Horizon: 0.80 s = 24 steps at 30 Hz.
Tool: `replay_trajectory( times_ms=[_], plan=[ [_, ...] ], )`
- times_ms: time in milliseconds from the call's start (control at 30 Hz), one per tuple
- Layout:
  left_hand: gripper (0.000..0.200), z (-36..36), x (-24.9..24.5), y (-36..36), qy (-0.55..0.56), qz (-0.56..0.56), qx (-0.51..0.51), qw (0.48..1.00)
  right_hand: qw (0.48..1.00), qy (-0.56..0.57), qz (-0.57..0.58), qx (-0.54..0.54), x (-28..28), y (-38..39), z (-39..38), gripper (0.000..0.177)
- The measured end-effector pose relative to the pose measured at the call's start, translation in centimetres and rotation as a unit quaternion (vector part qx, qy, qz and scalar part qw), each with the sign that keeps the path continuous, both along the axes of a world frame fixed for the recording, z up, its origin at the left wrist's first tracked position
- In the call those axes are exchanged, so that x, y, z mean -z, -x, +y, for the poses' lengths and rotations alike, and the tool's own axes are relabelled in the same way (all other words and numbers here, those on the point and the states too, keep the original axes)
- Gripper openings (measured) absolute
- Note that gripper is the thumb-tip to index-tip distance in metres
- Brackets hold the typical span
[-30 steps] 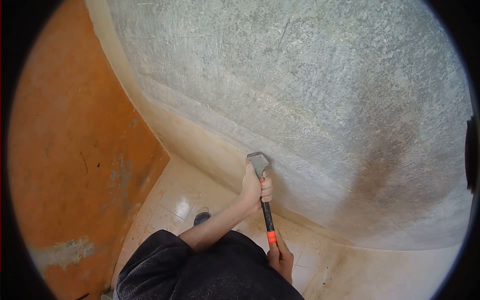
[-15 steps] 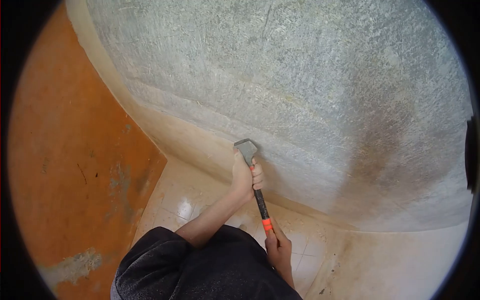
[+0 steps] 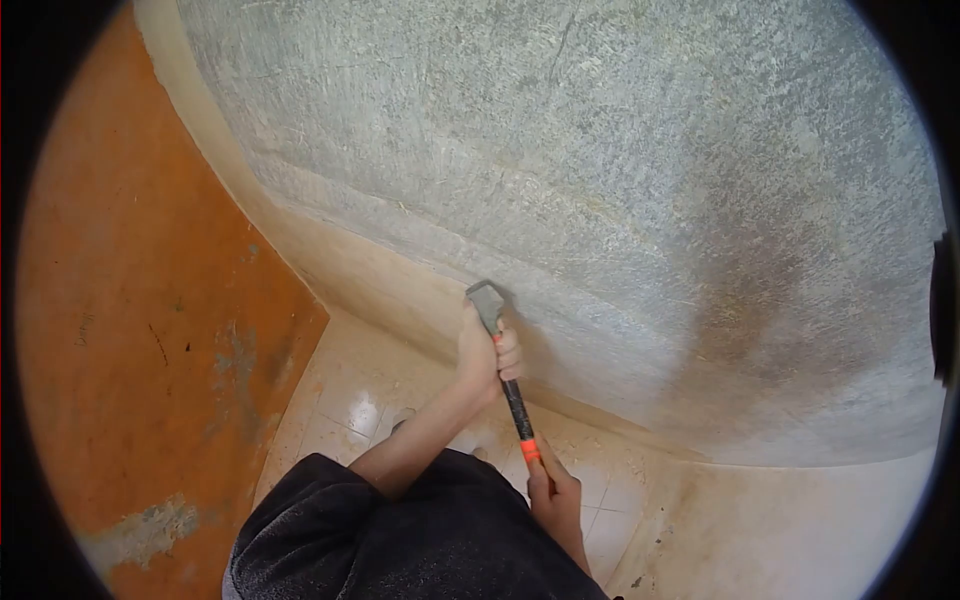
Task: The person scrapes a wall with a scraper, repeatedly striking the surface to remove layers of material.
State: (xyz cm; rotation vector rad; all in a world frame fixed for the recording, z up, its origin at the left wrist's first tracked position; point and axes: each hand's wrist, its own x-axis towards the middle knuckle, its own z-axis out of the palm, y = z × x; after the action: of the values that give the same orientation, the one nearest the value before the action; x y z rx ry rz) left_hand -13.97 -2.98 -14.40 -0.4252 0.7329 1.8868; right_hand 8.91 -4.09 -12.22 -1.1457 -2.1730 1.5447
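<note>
Black, with orange-red bands and a blunt grey head, the long-handled hand tool (image 3: 516, 408) slants between the person's two hands. The bare left hand (image 3: 482, 352) is wrapped firmly around the shaft just below the head, its fingers curled over the right side. Below it and to the right, the bare right hand (image 3: 557, 497) grips the lower end of the handle, fingers closed about it beside an orange-red band. Just above the left hand, the head lies at the rough, mottled grey wall (image 3: 480, 150), near a smooth cream band (image 3: 360, 262); whether its edge touches cannot be told. Well left of the left hand rises a scuffed orange wall (image 3: 110, 240). Under both hands are glossy pale floor tiles (image 3: 340, 405). Below the left hand is a dark, dust-speckled shirt (image 3: 420, 540).
</note>
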Motion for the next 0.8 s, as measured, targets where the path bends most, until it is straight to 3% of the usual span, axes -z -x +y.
replay_trajectory(
  times_ms=[233, 300, 500, 567, 600, 667, 800],
  plan=[
    [0.057, 0.5, -0.1, -0.8, -0.002, -0.027, 0.012, 1.0, 0.998, 0.043, 0.013, 0.049, -0.1, -1.0, 0.0, 0.039],
    [0.058, -0.6, 0.8, 0.8, -0.015, 0.011, -0.003, 1.0, 0.999, -0.028, 0.017, -0.035, 0.0, 0.7, -0.4, 0.04],
    [0.054, 0.5, 0.0, -1.1, -0.019, -0.042, 0.012, 0.999, 0.997, 0.064, -0.008, 0.051, -1.3, -0.9, -0.3, 0.041],
    [0.053, -0.3, -0.4, 0.5, 0.039, -0.04, -0.032, 0.998, 1.0, 0.007, 0.005, 0.01, -0.7, 0.9, -0.5, 0.041],
    [0.052, -1.1, 0.1, 1.4, -0.018, 0.001, -0.023, 1.0, 1.0, 0.007, 0.004, 0.015, -0.4, 1.1, -0.5, 0.041],
    [0.052, -0.9, 0.6, 1.3, -0.006, 0.0, -0.026, 1.0, 1.0, 0.004, 0.011, -0.012, 0.3, 1.3, -0.8, 0.041],
    [0.054, -0.1, -0.4, -0.3, 0.003, -0.024, 0.005, 1.0, 0.996, 0.068, 0.01, 0.057, -1.0, -0.8, -1.1, 0.041]
  ],
)
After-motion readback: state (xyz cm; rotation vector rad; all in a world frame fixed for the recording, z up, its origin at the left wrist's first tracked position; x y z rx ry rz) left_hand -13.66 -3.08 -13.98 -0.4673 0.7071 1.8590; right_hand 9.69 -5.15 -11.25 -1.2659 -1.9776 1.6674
